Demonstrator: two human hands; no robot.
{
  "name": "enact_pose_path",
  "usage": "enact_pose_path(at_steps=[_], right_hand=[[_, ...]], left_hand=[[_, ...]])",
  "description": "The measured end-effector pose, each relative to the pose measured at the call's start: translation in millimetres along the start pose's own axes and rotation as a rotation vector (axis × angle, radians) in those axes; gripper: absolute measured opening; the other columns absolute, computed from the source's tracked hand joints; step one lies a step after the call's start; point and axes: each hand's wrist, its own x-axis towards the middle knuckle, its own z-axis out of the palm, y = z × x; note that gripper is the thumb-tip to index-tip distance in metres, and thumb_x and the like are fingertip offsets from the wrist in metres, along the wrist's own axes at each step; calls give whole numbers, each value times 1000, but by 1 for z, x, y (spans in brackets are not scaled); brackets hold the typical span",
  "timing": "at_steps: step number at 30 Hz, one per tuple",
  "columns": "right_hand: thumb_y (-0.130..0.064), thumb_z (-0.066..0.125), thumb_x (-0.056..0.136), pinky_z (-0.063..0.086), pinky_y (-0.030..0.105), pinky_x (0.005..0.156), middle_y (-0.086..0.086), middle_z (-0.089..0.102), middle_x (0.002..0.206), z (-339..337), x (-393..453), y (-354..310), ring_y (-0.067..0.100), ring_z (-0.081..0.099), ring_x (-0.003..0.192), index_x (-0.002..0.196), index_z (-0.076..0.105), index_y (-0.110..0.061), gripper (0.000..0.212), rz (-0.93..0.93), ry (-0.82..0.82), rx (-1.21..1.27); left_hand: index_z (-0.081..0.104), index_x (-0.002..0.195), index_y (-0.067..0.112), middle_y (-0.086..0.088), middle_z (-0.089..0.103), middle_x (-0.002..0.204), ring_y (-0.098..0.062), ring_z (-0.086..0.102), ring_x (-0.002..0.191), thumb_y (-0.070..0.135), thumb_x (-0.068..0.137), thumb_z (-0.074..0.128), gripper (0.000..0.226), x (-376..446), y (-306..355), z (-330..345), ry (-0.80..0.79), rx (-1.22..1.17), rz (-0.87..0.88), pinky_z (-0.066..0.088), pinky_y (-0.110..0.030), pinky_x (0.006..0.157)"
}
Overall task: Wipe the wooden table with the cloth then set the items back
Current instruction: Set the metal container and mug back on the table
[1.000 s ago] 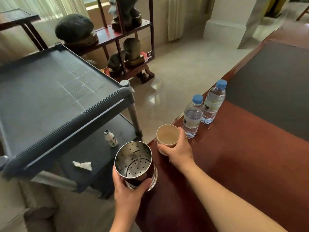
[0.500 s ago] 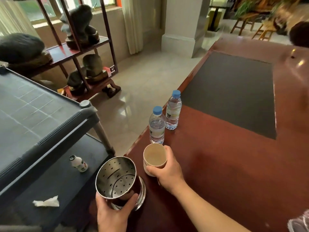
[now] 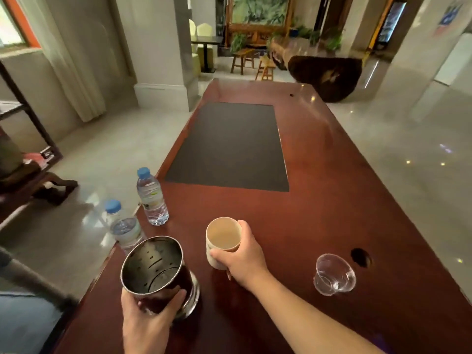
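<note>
My left hand (image 3: pixel 146 320) grips a perforated steel canister (image 3: pixel 158 274) at the near left edge of the reddish wooden table (image 3: pixel 332 213). To its right, my right hand (image 3: pixel 245 259) wraps around a beige cup (image 3: pixel 222 238) that rests on or just above the tabletop. Two blue-capped water bottles stand near the left edge: one (image 3: pixel 152 198) farther in, the other (image 3: pixel 122 226) right at the rim behind the canister. A clear plastic cup (image 3: pixel 334 274) stands to the right of my right arm. No cloth is in sight.
A dark rectangular mat (image 3: pixel 229 146) is set into the table's middle. A round cable hole (image 3: pixel 360 257) lies beside the plastic cup. The grey cart's edge (image 3: pixel 33 284) shows at lower left, a dark wooden shelf (image 3: pixel 28 159) farther left. Stools and a large dark stone stand beyond the table.
My view has swung right and up along the table, bringing the plastic cup into sight. Both hands with the canister and beige cup have moved inward from the table's left edge.
</note>
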Motion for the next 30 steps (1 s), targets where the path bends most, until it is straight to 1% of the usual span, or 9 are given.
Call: enact_pose_path(at_steps=[3,5,7,10,13,17,21,25,30], right_hand=[[-54,78,51,49,30,77,-15,62,108,-34,9,8,13,61,90,115,46,-38,73,18,75,29],[-55,78,51,46,27,75,-17,62,105,-58,17,13,9,60,91,108,45,-39,67,19,136,32],[-55,79,52,45,27,77,-17,62,105,-83,25,19,7,59,94,107,45,-39,66,24,182,31],[-53,81,55,45,28,77,-16,61,107,-118,35,31,8,59,95,108,46,-39,65,36,243,39],[-54,81,56,41,26,73,-17,59,107,-151,43,44,7,57,94,107,44,-43,64,53,290,39],[-49,82,58,41,27,75,-14,60,109,-190,54,65,11,58,97,112,46,-36,66,101,338,50],[-46,84,60,43,30,78,-11,59,113,-220,61,87,14,57,100,115,44,-34,69,148,376,32],[-46,85,61,50,38,83,-9,59,113,-242,65,110,16,58,99,117,44,-33,70,193,403,6],[-45,84,62,51,33,67,-12,59,107,-259,68,134,19,61,92,112,42,-38,66,229,406,19]], left_hand=[[51,129,39,-3,72,111,-17,67,109,58,30,95,110,0,5,33,-107,12,14,51,-43,96],[55,124,26,11,72,105,-6,66,104,62,31,93,107,-1,7,55,-138,40,13,51,-25,93],[57,118,15,23,68,97,1,65,97,56,36,94,99,-4,13,79,-173,95,35,47,-5,81],[52,119,18,6,68,101,-17,66,99,30,48,97,85,-10,22,118,-231,140,44,50,-19,82],[49,121,27,0,67,108,-14,65,99,17,58,95,78,-17,33,157,-286,147,75,46,-24,82],[46,116,41,11,64,108,-1,61,98,26,59,94,77,-22,43,204,-330,151,96,43,-22,79],[46,124,38,6,64,113,-6,63,99,27,61,92,79,-25,44,245,-394,155,87,46,-27,81],[42,107,64,13,65,107,5,62,92,44,52,85,72,-27,43,279,-438,168,63,47,-25,77],[44,116,55,11,64,112,-2,63,99,47,51,87,78,-26,33,311,-485,179,54,52,-37,88]])
